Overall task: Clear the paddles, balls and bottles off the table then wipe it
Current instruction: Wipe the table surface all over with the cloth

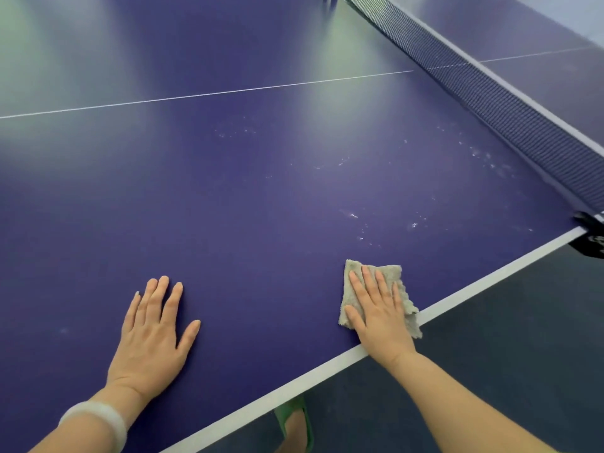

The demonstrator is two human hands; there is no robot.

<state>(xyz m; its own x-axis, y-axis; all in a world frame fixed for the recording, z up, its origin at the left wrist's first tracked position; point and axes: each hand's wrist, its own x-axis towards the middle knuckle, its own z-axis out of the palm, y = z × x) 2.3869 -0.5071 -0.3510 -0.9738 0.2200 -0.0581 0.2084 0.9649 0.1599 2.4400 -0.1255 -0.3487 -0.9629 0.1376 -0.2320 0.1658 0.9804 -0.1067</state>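
- Pressing flat on the counter (261,191), the right hand (380,317) has a small grey-beige cloth (408,305) pinned under its palm, right by the near edge.
- Its fingers (369,279) lie straight and only slightly spread on top of the cloth; nothing is curled round it, just a flat press from above.
- Fuzzy and rumpled, the cloth sticks out past the fingertips and on both sides of the hand, and its lower right corner lies over the white edge stripe (490,276).
- Over on the other side, the left hand (153,335) rests palm down on bare blue surface, well apart from the cloth.
- The left fingers (157,295) are straight and fanned a little, thumb out to the side, holding nothing.
- A pale, glassy bracelet (98,420) sits on the left wrist.
- Ahead of the cloth, pale specks (353,220) are scattered over the blue, with more up towards the net (490,93).
- The net runs diagonally across the upper right, its black clamp (591,240) gripping the counter's edge at the far right.
- A thin white centre line (209,93) crosses the surface further out.
- Down below the edge, a foot in a green slipper (294,420) stands on the dark floor (506,354).
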